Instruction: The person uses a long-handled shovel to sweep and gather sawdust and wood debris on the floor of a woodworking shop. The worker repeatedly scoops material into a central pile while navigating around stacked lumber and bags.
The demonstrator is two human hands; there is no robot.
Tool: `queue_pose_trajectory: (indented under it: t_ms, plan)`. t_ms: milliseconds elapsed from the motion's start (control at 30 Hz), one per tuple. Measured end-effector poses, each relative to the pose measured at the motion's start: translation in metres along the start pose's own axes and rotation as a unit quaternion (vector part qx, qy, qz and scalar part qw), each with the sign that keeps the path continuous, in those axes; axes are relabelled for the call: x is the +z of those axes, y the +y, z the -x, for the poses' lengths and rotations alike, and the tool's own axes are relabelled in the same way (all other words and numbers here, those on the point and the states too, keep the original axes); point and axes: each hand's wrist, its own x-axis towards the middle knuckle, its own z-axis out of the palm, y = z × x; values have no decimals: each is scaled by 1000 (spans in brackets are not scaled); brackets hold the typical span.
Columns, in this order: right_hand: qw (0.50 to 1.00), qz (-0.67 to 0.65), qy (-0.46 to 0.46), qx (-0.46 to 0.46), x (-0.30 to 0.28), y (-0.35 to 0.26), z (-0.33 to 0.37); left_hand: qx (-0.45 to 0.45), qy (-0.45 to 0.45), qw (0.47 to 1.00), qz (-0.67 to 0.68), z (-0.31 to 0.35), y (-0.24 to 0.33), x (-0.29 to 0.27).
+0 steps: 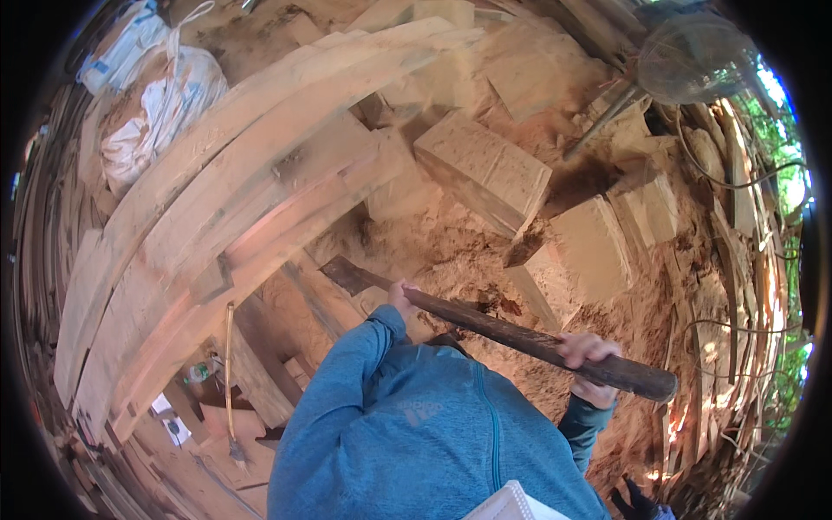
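Both of my hands grip a long, dark wooden handle (494, 328) that runs slantwise in front of my chest. My left hand (400, 301) is wrapped round it near its far left part, where a dark flat blade (347, 273) shows; whether this is a shovel or a hoe I cannot tell. Closer to the thick butt end at the right, my right hand (591, 366) is closed round the handle. Beyond the tool lies a heap of reddish-brown sawdust (416, 238). The blade is beside the heap and some timber; contact is unclear.
Long curved-looking timber beams (251, 147) are stacked at the left. Squared wooden blocks (485, 165) lie ahead, with another block (594, 251) at the right. White sacks (169, 113) sit at the far left. A thin stick (230, 373) stands near the lower left, and cables hang at the right.
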Motion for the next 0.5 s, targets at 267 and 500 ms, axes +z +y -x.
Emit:
queue_pose_trajectory:
  t_ms: [267,500]
  plan:
    - [989,-76,122,-41,-36,-30,22,52,-68,993,83,-11,-17,-19]
    - [990,4,140,12,-15,7,44,91,-109,980,141,-40,14,2]
